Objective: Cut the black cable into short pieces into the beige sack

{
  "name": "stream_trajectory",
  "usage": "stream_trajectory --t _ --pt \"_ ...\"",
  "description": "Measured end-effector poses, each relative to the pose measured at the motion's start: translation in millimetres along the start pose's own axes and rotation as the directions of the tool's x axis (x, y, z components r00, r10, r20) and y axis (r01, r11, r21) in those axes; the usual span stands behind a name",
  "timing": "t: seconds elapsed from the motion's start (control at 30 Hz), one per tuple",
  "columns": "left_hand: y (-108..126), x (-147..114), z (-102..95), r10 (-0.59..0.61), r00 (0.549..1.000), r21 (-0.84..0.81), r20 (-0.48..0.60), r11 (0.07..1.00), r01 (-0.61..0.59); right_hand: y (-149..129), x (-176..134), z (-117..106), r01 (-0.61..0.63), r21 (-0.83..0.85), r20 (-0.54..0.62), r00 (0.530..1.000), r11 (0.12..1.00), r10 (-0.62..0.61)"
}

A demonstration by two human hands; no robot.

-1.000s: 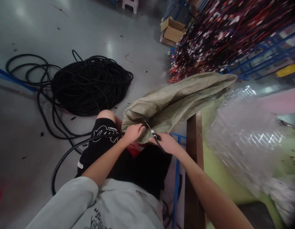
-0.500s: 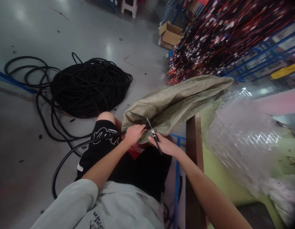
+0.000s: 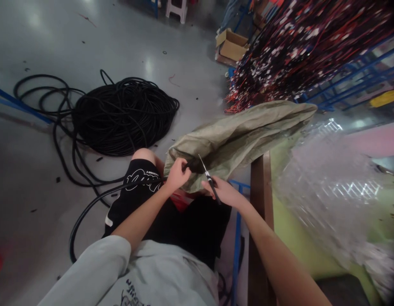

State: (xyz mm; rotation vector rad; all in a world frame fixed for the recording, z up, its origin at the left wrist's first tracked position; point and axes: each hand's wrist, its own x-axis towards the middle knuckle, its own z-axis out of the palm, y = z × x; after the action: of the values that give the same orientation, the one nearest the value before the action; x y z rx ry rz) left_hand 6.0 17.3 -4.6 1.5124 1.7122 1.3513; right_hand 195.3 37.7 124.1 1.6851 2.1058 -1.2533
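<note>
My left hand (image 3: 178,173) is closed round a black rubber tube or cable (image 3: 146,183) near its end, above my lap. My right hand (image 3: 225,191) grips a thin-bladed cutting tool (image 3: 210,182) with a black handle. Its slim silver blade points up and forward, apart from the black tube. In front of both hands spreads the mouth of an olive-coloured woven sack (image 3: 193,146), lying over my knees and slanting to the upper right. The tube runs left from my left hand across my thigh and loops down.
A large coil of black tube (image 3: 120,119) lies on the grey floor, with short black pieces scattered round it. To my right a brown-edged table (image 3: 262,187) carries clear plastic wrap (image 3: 324,182). Beyond hang bundles of wires (image 3: 286,55) on a blue rack; a carton (image 3: 232,46) stands behind.
My left hand has drawn back slightly from the blade and turned upward, still holding the black tube. The right hand with the tool has shifted a little. The view has moved slightly.
</note>
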Motion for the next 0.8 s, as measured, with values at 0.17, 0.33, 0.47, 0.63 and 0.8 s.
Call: stream_trajectory --t 0.17,0.33,0.47,0.63,0.8 --pt "6 1 -2.9 0.05 0.999 -0.065 0.004 0.997 -0.049 -4 -3 0 0.028 -0.104 0.051 0.998 0.994 -0.022" --pt "18 -4 -4.3 0.053 0.997 0.038 0.061 0.998 -0.056 -5 -3 0 0.048 -0.107 0.014 0.999 0.993 -0.047" --pt "17 -4 -6.7 -0.121 0.979 0.385 0.162 0.922 0.05 -5 -3 0 0.055 -0.104 0.018 0.998 0.993 -0.054" --pt "10 -2 -6.3 -0.079 0.954 0.456 0.288 0.888 -0.064 -3 -2 2 0.049 -0.105 0.023 0.999 0.993 -0.047" --pt "9 -8 -0.3 0.061 0.95 0.423 0.307 0.885 -0.194 -1 -1 4 0.058 -0.089 0.011 0.998 0.994 -0.057"
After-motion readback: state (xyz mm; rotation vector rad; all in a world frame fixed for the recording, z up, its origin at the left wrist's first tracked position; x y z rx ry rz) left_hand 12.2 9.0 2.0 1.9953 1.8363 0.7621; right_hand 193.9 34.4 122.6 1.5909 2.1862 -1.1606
